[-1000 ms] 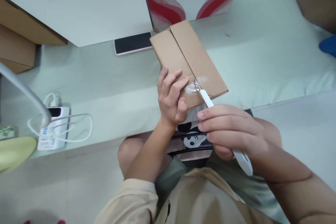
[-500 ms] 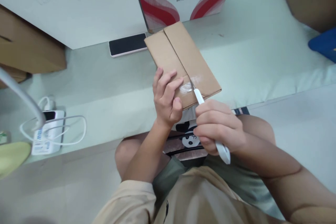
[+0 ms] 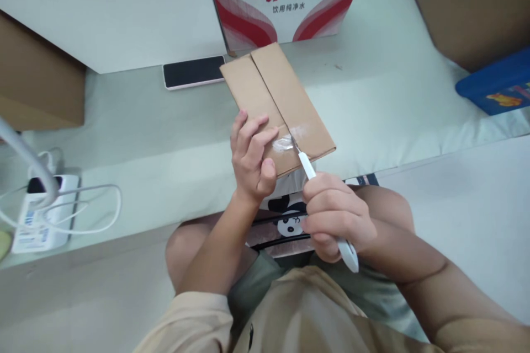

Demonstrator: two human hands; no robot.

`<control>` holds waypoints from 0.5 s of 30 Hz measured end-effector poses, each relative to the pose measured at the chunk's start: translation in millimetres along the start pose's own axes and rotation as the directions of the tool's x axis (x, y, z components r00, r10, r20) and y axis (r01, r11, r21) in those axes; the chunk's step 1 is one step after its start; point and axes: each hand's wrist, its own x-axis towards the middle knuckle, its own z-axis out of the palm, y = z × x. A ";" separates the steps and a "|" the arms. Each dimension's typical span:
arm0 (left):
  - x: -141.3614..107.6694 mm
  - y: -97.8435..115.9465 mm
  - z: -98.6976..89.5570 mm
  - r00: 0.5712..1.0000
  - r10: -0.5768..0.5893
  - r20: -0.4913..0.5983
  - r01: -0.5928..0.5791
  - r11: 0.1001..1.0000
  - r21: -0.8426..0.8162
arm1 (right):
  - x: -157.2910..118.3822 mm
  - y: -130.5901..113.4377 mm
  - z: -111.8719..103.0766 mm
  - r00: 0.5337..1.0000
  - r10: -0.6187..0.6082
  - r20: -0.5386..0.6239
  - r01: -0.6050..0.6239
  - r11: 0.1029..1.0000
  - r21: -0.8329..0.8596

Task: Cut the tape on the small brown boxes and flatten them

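A flat brown cardboard box lies tilted at the edge of the pale green surface, a seam running down its upper face. My left hand grips its near left side, fingers spread over the top. Between those fingers and the seam is a shiny piece of clear tape. My right hand is wrapped around a white utility knife. Its thin blade meets the seam beside the tape, near the box's close edge; how deep the tip sits cannot be made out.
Behind the box stand a white-and-red water carton and a phone. A white power strip with looped cable is at left. To the right are a blue package and a large brown box.
The whole view has shifted a little. Against the box, the knife has slid slightly toward me, and more of its blade shows. My left hand keeps its place on the box.
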 end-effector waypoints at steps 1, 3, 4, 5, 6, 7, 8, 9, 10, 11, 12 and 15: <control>-0.3 -0.2 0.0 1.000 -0.002 -0.001 0.002 1.000 -0.005 | 1.0 -1.6 -0.7 1.000 0.011 0.003 -0.011 1.000 0.002; -0.7 -0.5 0.0 1.000 0.001 -0.005 -0.001 1.000 -0.014 | 3.2 -3.5 -0.5 0.999 0.042 0.002 -0.042 0.999 0.011; -0.6 -0.6 0.0 1.000 0.004 -0.002 -0.004 1.000 -0.012 | 4.1 -3.7 0.3 0.998 0.062 -0.008 -0.062 0.998 0.016; -0.5 -0.6 0.0 1.000 0.004 0.004 -0.004 1.000 -0.008 | 4.6 -3.5 1.6 0.996 0.081 -0.032 -0.081 0.997 0.020; -0.2 -0.5 0.0 1.000 0.006 0.008 -0.006 1.000 -0.004 | 4.8 -3.0 3.3 0.993 0.100 -0.055 -0.099 0.995 0.021; 0.2 -0.3 0.0 1.000 0.006 0.009 -0.006 1.000 -0.005 | 4.5 -2.3 5.1 0.991 0.112 -0.072 -0.111 0.994 0.018; 0.7 0.0 0.0 1.000 0.004 0.008 -0.004 1.000 -0.009 | 4.0 -1.5 6.9 0.989 0.117 -0.085 -0.117 0.993 0.012; 1.1 0.3 -0.1 1.000 0.000 0.003 0.000 1.000 -0.018 | 3.1 -0.9 8.5 0.989 0.121 -0.082 -0.122 0.993 0.004; 1.5 0.5 -0.2 1.000 0.001 -0.004 -0.001 1.000 -0.028 | 2.3 -0.4 9.8 0.990 0.120 -0.075 -0.120 0.993 -0.001; 1.8 0.7 -0.4 1.000 0.004 -0.012 -0.005 0.999 -0.036 | 1.5 -0.3 10.6 0.991 0.117 -0.067 -0.118 0.993 0.000; 2.0 0.8 -0.7 1.000 0.007 -0.018 -0.007 0.999 -0.041 | 1.0 -0.3 10.9 0.991 0.112 -0.073 -0.112 0.994 0.010; 1.5 0.6 -2.1 0.999 0.020 -0.025 -0.021 0.999 -0.034 | 1.6 -1.1 10.1 0.985 0.106 -0.135 -0.101 0.994 0.047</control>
